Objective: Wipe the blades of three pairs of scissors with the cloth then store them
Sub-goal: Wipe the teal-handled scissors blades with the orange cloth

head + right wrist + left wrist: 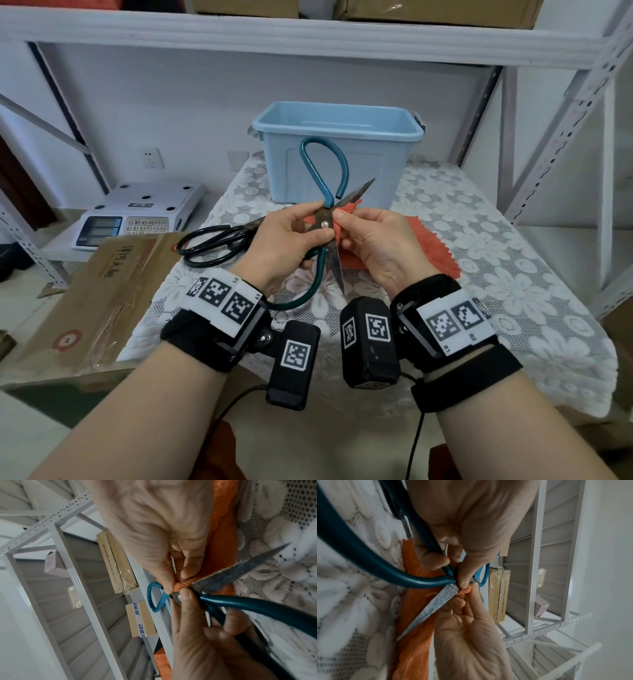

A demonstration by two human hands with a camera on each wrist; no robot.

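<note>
Teal-handled scissors are held spread wide above the table, one loop pointing up, the other down toward me. My left hand grips them at the pivot, thumb on the rivet. My right hand pinches a fold of the orange cloth around one blade right beside the pivot. The other blade points down, bare. Black-handled scissors lie on the table to the left.
An open light-blue plastic bin stands behind the hands on the lace tablecloth. A digital scale sits on a low shelf to the left, a cardboard box beside it. White metal shelving surrounds the table.
</note>
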